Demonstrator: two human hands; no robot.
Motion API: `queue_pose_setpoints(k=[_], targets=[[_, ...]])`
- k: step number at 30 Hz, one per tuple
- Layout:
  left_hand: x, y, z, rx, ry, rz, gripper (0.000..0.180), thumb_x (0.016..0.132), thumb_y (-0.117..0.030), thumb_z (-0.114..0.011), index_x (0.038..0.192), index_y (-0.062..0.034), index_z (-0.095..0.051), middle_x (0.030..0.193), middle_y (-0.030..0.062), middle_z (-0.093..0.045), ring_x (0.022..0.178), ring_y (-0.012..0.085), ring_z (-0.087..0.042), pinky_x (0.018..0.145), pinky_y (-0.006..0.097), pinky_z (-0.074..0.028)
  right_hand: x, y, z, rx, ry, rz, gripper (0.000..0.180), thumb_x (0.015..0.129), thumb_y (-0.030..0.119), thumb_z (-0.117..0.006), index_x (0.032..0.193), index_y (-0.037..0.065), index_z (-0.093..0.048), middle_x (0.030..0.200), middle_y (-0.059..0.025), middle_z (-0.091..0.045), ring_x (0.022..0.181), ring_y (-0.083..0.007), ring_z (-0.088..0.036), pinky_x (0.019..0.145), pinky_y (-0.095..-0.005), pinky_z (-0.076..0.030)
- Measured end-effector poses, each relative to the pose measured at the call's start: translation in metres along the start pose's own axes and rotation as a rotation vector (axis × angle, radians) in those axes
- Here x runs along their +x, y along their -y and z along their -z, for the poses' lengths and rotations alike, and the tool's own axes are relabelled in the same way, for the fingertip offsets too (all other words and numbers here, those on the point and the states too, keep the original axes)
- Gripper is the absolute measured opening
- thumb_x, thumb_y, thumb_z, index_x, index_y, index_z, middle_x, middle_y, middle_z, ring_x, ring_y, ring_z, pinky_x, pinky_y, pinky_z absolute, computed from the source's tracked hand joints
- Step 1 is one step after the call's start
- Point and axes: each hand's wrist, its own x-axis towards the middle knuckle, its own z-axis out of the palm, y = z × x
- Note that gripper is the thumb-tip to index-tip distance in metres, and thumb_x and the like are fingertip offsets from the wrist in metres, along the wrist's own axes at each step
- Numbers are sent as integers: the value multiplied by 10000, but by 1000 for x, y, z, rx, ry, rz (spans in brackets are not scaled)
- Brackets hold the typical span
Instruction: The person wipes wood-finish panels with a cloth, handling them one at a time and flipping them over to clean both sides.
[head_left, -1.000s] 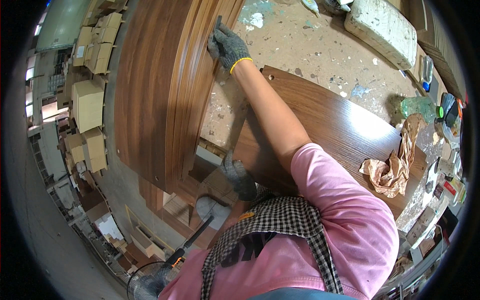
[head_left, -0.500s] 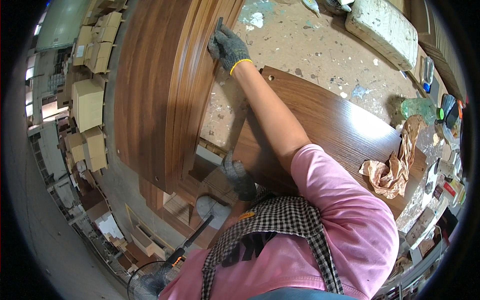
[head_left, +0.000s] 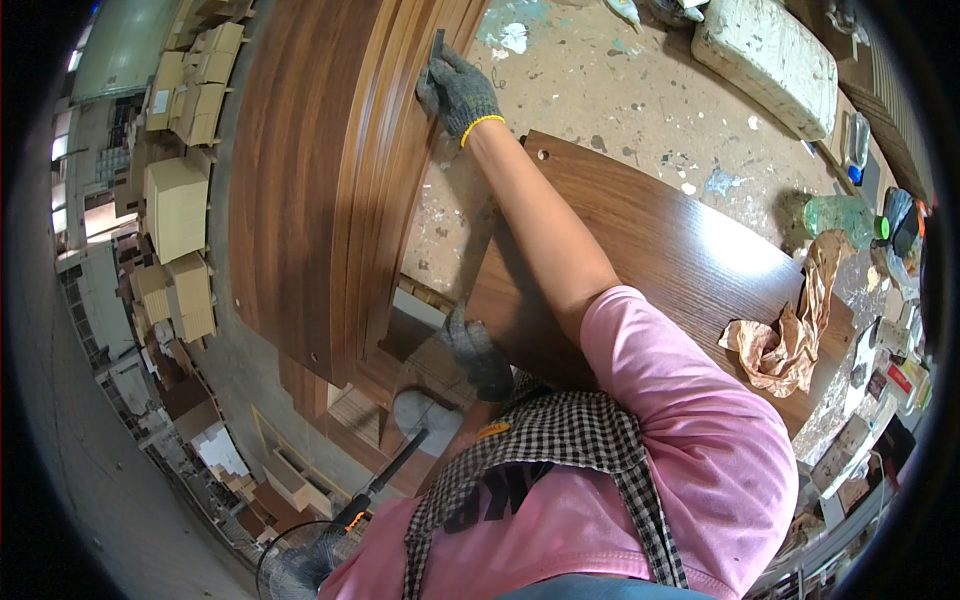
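Observation:
My right hand point(head_left: 459, 92), in a dark grey knitted glove with a yellow cuff, is stretched out to the far left. It grips a small dark flat strip point(head_left: 438, 46), whose kind I cannot make out, at the edges of a stack of brown wood-grain boards point(head_left: 290, 170). My left hand point(head_left: 480, 357), also in a grey glove, is low by my apron, beside the left end of a single brown panel point(head_left: 640, 240). Its fingers are blurred, and whether they touch the panel is unclear.
Crumpled brown paper point(head_left: 785, 345) lies on the panel's right end. Beyond is a paint-spotted work surface point(head_left: 620, 100) with a worn white block point(head_left: 765, 65) and a green bottle point(head_left: 835, 220). A fan point(head_left: 310, 560) stands at lower left; cardboard stacks point(head_left: 178, 210) line the left.
My left hand has shifted slightly beside the panel and is more blurred. My right hand stays in place with the strip. A small greyish shape has appeared at the top right.

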Motion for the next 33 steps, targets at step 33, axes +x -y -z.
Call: queue_pose_setpoints(k=[33], targets=[[-7, 40, -6, 131, -90, -483, 301, 1029, -144, -411, 1173, 79, -553, 1298, 249, -566, 1115, 413, -524, 1014, 496, -384, 2, -2, 6, -34, 15, 17, 357, 1005, 23, -531, 1360, -5, -518, 839, -84, -620, 669, -179, -579, 598, -301, -504]])
